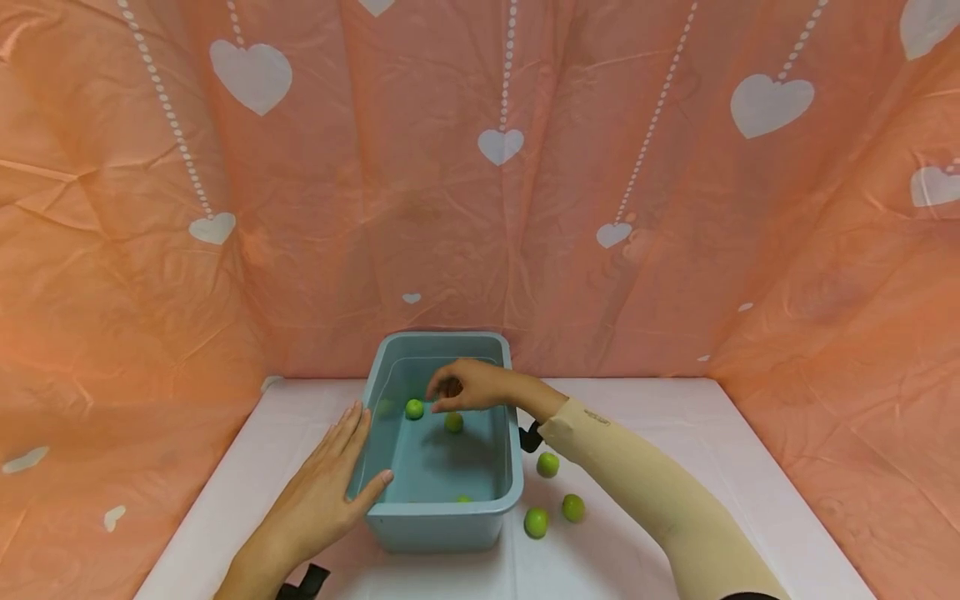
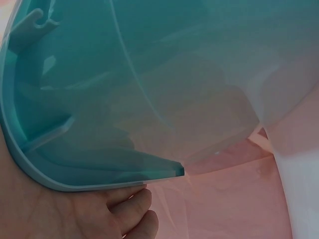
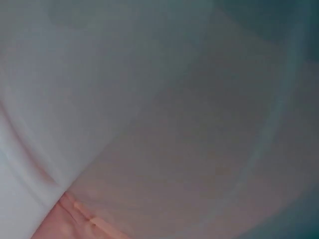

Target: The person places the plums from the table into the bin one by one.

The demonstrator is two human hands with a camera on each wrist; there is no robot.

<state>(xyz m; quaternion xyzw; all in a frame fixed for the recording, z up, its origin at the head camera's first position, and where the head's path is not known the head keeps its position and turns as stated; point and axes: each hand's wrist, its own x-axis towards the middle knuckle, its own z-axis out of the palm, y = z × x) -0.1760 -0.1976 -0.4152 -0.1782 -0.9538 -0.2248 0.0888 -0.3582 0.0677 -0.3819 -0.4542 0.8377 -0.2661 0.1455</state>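
Observation:
A blue-grey plastic bin (image 1: 442, 532) stands on the white-covered table. My left hand (image 1: 322, 483) rests along its left rim, fingers straight and thumb over the near corner. In the left wrist view, the hand (image 2: 75, 214) lies against the bin's rim (image 2: 65, 188). Over the bin's inside hovers my right hand (image 1: 476, 385), having reached across the right rim; its fingers are loosely bent, with a gap between thumb and fingertips. Just beneath it is a round green fruit (image 1: 453, 422). Another green fruit (image 1: 414, 409) lies to its left, and a third (image 1: 464, 498) peeks above the near wall.
Right of the bin, three more green fruits (image 1: 536, 522) lie on the table (image 1: 637, 417), near the right forearm's beige sleeve (image 1: 637, 467). A pink curtain (image 1: 570, 275) with white hearts closes off the back and both sides. The bin's far end stands close to it.

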